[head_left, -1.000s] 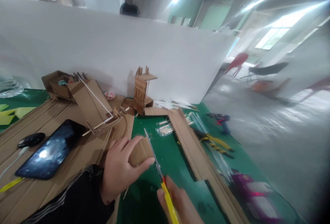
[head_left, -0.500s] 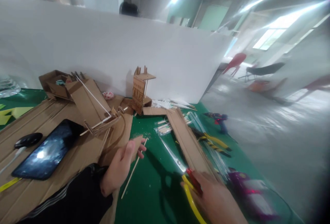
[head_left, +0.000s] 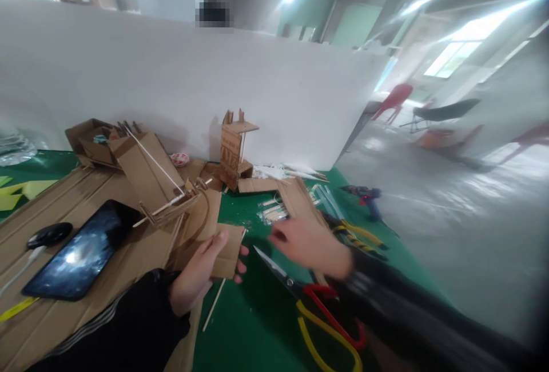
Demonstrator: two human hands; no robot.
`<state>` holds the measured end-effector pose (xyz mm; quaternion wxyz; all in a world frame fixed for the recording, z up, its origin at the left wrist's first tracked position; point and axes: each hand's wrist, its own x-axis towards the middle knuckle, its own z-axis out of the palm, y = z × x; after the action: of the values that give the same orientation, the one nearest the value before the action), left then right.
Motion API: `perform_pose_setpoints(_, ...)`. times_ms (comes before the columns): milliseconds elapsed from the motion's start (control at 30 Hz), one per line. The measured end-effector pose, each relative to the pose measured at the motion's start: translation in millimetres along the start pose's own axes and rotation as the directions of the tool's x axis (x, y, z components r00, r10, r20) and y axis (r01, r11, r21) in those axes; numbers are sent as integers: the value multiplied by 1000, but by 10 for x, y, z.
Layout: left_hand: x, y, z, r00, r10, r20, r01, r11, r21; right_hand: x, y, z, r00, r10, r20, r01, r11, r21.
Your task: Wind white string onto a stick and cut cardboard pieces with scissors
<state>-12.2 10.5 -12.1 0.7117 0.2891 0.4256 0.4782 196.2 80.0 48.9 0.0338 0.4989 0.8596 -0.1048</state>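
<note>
A small square of cardboard (head_left: 227,252) is gripped in my left hand (head_left: 201,272), thumb on top and fingertips showing past its right edge. My right hand (head_left: 311,246) is blurred, its fingers curled, above the green table beside a long cardboard strip (head_left: 298,196); whether it holds anything is hidden. Below it lie scissors (head_left: 290,283) with one red and one yellow handle, blades pointing up-left. A thin wooden stick (head_left: 213,305) lies on the table, partly under the cardboard square.
Phone (head_left: 81,252) and black mouse (head_left: 49,235) lie on cardboard at left. Cardboard structures (head_left: 230,152) stand by the white partition (head_left: 184,80). Pliers (head_left: 362,235) and a drill-like tool (head_left: 364,198) are at right. A blurred dark shape shows above the partition.
My right hand has let go of the scissors and moved up, above them. In my left hand the cardboard square has turned its flat face up.
</note>
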Motion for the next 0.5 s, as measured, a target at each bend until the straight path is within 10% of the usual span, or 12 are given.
perform_pose_setpoints(200, 30, 10, -63, 997, 8, 76, -3, 998, -68, 1111, 33, 283, 995, 46, 93, -51, 997, 54)
perform_pose_setpoints(500, 30, 21, -42, 999, -32, 32, 36, 990, -139, 1360, 52, 460, 959, 11, 283, -20, 999, 31)
